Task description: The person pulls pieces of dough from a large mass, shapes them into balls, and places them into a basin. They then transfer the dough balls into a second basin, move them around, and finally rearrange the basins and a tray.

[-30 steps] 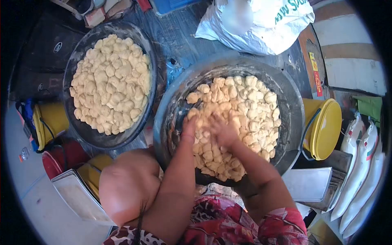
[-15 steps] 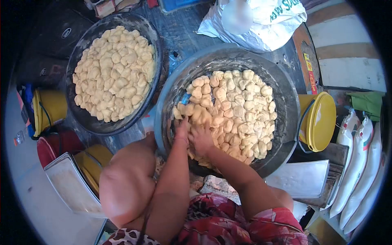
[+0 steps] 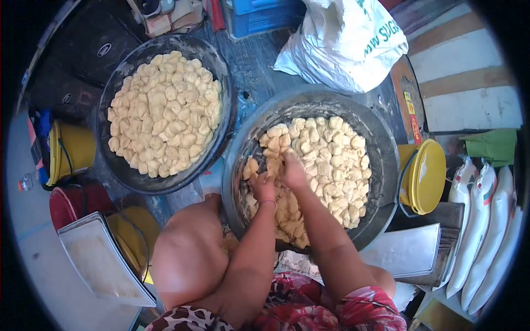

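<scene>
Pale, rounded dough lumps (image 3: 328, 165) in a heap inside the right-hand basin (image 3: 385, 165)

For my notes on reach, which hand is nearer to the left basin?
Left. The left hand is in the right basin, on the side toward the left basin; the right hand is beside it, farther away.

The bare left hand (image 3: 264, 187) and bare right hand (image 3: 294, 171) touch pale rounded dough lumps (image 3: 334, 165) in a wide, round, dark-grey basin (image 3: 382, 171). Left of the fingers sits a round black basin (image 3: 225, 83) heaped with cream dough balls (image 3: 165, 116); beyond them, a white green-lettered sack (image 3: 342, 52); rightward, a lidded yellow bucket (image 3: 430, 176).
</scene>
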A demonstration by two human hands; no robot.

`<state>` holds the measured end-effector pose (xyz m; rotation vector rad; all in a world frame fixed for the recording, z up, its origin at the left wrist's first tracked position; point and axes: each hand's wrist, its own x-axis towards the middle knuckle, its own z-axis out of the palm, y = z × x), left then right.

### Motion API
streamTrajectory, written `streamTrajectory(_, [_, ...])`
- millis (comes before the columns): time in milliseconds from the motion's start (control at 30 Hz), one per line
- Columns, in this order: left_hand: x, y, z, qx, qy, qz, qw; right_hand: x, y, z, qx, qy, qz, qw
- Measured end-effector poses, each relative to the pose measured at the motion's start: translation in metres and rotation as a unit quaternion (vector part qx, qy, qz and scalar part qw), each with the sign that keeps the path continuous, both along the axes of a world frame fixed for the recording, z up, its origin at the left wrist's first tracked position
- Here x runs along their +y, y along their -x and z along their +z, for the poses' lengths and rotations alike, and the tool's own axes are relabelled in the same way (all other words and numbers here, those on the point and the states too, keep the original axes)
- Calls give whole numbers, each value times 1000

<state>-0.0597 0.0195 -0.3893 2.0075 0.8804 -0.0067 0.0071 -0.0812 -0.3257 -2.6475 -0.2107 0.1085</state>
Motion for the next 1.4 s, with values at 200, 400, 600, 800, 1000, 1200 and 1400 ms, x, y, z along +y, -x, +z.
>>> streamTrajectory(200, [25,-3,-23,198,176,32,964,61,11,8,91,238,-112,960])
streamTrajectory(400, [6,-16,-6,127,34,3,991,30,18,-9,296,-132,-91,942])
streamTrajectory(600, [-10,-81,100,-41,376,-31,925,-10,-6,77,302,-618,-175,704])
streamTrajectory(800, [-21,-96,145,-45,615,182,766,-26,-30,98,186,-509,-221,811])
streamTrajectory(1000, [-27,-102,161,21,595,36,802,-25,-33,97,233,-563,-246,754])
streamTrajectory(1200, [-14,-94,106,-10,659,108,744,-15,-25,97,131,-358,-52,923])
streamTrajectory(1400, [-11,-95,100,-39,778,107,618,-26,-28,82,152,-447,-185,862])
